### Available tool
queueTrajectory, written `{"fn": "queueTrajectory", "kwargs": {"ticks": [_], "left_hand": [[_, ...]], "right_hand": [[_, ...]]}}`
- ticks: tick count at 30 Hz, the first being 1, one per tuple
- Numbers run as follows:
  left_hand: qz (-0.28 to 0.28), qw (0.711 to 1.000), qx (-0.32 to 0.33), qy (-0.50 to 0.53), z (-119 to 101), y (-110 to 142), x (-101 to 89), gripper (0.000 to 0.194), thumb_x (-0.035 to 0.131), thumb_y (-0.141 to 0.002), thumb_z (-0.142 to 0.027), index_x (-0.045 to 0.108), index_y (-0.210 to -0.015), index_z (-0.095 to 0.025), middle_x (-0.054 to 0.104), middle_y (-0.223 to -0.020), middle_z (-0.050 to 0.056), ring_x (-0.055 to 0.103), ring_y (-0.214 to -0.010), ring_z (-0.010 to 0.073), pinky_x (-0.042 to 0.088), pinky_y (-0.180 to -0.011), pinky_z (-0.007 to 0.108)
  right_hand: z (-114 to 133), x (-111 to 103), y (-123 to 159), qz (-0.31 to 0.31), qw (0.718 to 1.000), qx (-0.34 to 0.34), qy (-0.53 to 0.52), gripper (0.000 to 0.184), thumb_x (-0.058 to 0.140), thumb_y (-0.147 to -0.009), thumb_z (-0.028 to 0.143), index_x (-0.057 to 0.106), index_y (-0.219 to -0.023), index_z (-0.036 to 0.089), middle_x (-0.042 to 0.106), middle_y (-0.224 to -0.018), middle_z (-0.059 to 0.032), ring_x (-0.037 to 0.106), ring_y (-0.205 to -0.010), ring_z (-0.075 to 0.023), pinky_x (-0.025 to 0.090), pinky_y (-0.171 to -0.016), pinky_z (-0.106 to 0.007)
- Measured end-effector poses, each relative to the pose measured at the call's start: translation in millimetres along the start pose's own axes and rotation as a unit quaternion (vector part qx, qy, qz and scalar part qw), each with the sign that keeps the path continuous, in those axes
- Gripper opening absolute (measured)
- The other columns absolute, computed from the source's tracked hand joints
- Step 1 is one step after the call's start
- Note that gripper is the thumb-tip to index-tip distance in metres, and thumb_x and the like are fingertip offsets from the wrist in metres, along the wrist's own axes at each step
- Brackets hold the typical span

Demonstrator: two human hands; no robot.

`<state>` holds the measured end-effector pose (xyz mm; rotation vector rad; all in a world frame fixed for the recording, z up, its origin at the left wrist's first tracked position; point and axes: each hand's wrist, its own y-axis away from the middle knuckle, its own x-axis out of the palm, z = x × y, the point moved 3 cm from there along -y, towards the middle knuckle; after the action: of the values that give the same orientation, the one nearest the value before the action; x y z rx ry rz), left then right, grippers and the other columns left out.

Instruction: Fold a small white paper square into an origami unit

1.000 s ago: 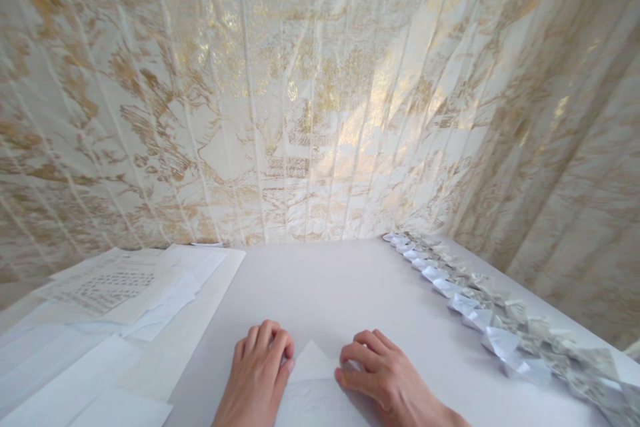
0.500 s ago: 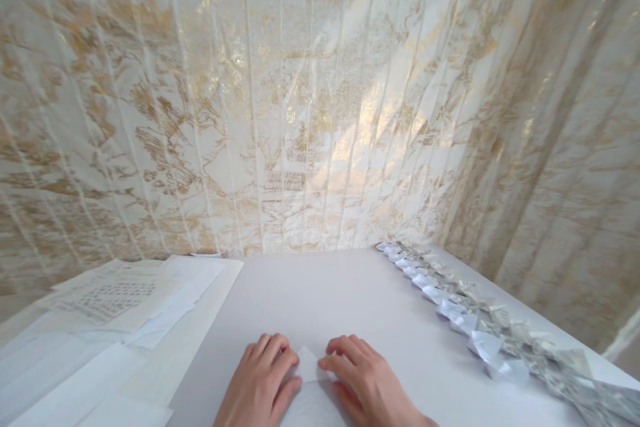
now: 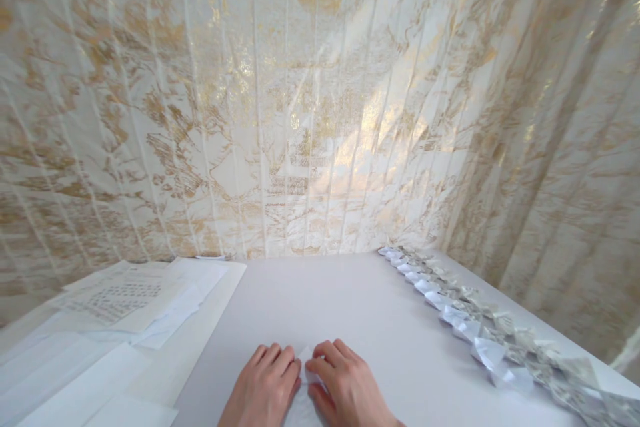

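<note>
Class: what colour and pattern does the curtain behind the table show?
The curtain is cream-white with a marbled gold print, seen in the head view.

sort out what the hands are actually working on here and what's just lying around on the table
In hand: folded white paper, pressed between left hand and right hand.

Lying about: stack of loose sheets, row of folded paper pieces, white table, gold-patterned curtain.

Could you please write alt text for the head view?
Left hand and right hand press together on a white folded paper on a white table. Folded paper boats line its right; loose sheets lie left.
</note>
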<state>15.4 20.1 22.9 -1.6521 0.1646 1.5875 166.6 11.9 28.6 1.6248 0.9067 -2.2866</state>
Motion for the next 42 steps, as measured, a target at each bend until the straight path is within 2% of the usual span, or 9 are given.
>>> {"fn": "queueTrajectory", "kwargs": {"ticks": [11, 17, 20, 23, 26, 31, 36, 40, 42], "left_hand": [[0.006, 0.998, -0.026, 0.055, 5, -3, -2.3, 0.021, 0.052, -0.088, -0.005, 0.064, -0.083, -0.022, 0.067, -0.085, 0.001, 0.059, -0.078, 0.0220, 0.040, -0.073, 0.036], [-0.003, 0.982, -0.082, 0.172, 11, -6, -9.3, 0.023, 0.044, -0.097, -0.024, 0.065, -0.086, -0.024, 0.068, -0.085, 0.001, 0.062, -0.082, 0.0221, 0.046, -0.075, 0.037], [-0.026, 0.961, -0.146, 0.234, 11, -6, -6.1, 0.020, 0.043, -0.098, -0.036, 0.058, -0.106, -0.025, 0.068, -0.089, 0.000, 0.066, -0.083, 0.0173, 0.052, -0.077, 0.030], [-0.062, 0.923, -0.227, 0.305, 6, -7, 2.1, 0.032, 0.045, -0.095, -0.041, 0.046, -0.121, -0.021, 0.066, -0.096, 0.002, 0.065, -0.077, 0.0152, 0.054, -0.073, 0.027], [-0.090, 0.858, -0.294, 0.412, -1, -9, 11.7, 0.045, 0.051, -0.088, -0.048, 0.045, -0.121, -0.019, 0.062, -0.082, -0.001, 0.060, -0.066, 0.0169, 0.051, -0.067, 0.030], [-0.087, 0.809, -0.279, 0.511, -3, -7, 19.6, 0.040, 0.051, -0.086, -0.049, 0.050, -0.116, -0.021, 0.060, -0.081, -0.001, 0.060, -0.069, 0.0170, 0.046, -0.063, 0.027], [-0.053, 0.768, -0.252, 0.586, 4, 0, 26.9, 0.032, 0.053, -0.086, -0.047, 0.056, -0.105, -0.022, 0.059, -0.075, -0.002, 0.057, -0.067, 0.0165, 0.045, -0.064, 0.025], [-0.037, 0.680, -0.274, 0.679, 3, 1, 27.2, 0.038, 0.058, -0.083, -0.056, 0.058, -0.101, -0.023, 0.068, -0.088, 0.003, 0.060, -0.077, 0.0184, 0.048, -0.074, 0.027], [-0.032, 0.654, -0.288, 0.699, 3, 0, 23.4, 0.042, 0.062, -0.079, -0.059, 0.060, -0.101, -0.023, 0.068, -0.090, 0.003, 0.061, -0.080, 0.0194, 0.049, -0.075, 0.028]], "right_hand": [[6, -4, -11, 0.024, 0.998, 0.020, 0.054, 0.017, 0.071, -0.076, 0.010, 0.066, -0.087, 0.021, 0.068, -0.095, -0.0035, 0.063, -0.083, -0.0227, 0.051, -0.072, -0.031], [7, -4, -19, 0.011, 0.998, 0.031, 0.056, 0.017, 0.065, -0.076, 0.004, 0.066, -0.084, 0.019, 0.069, -0.091, -0.0056, 0.063, -0.082, -0.0239, 0.050, -0.069, -0.031], [5, -4, -26, -0.002, 0.998, 0.037, 0.040, 0.020, 0.062, -0.075, 0.002, 0.066, -0.086, 0.018, 0.069, -0.090, -0.0072, 0.065, -0.080, -0.0248, 0.050, -0.066, -0.030], [3, -7, -29, -0.018, 0.999, 0.039, 0.008, 0.032, 0.059, -0.076, 0.002, 0.067, -0.100, 0.021, 0.071, -0.091, -0.0036, 0.068, -0.077, -0.0211, 0.050, -0.064, -0.026], [1, -12, -26, -0.064, 0.990, 0.038, -0.117, 0.045, 0.052, -0.077, 0.002, 0.065, -0.114, 0.025, 0.074, -0.095, -0.0003, 0.070, -0.079, -0.0173, 0.050, -0.069, -0.022], [-2, -15, -22, -0.141, 0.923, 0.057, -0.354, 0.042, 0.045, -0.077, 0.008, 0.074, -0.103, 0.024, 0.077, -0.096, -0.0030, 0.071, -0.084, -0.0218, 0.051, -0.079, -0.030], [-5, -9, -22, -0.138, 0.850, 0.093, -0.499, 0.034, 0.051, -0.077, 0.012, 0.078, -0.094, 0.021, 0.077, -0.091, -0.0069, 0.071, -0.087, -0.0258, 0.053, -0.077, -0.036], [-6, -7, -22, -0.117, 0.858, 0.093, -0.491, 0.029, 0.053, -0.083, 0.019, 0.079, -0.096, 0.022, 0.075, -0.088, -0.0079, 0.070, -0.083, -0.0255, 0.050, -0.073, -0.036], [-7, -6, -21, -0.111, 0.865, 0.084, -0.482, 0.028, 0.054, -0.085, 0.022, 0.078, -0.099, 0.024, 0.074, -0.088, -0.0076, 0.069, -0.082, -0.0246, 0.049, -0.071, -0.035]]}}
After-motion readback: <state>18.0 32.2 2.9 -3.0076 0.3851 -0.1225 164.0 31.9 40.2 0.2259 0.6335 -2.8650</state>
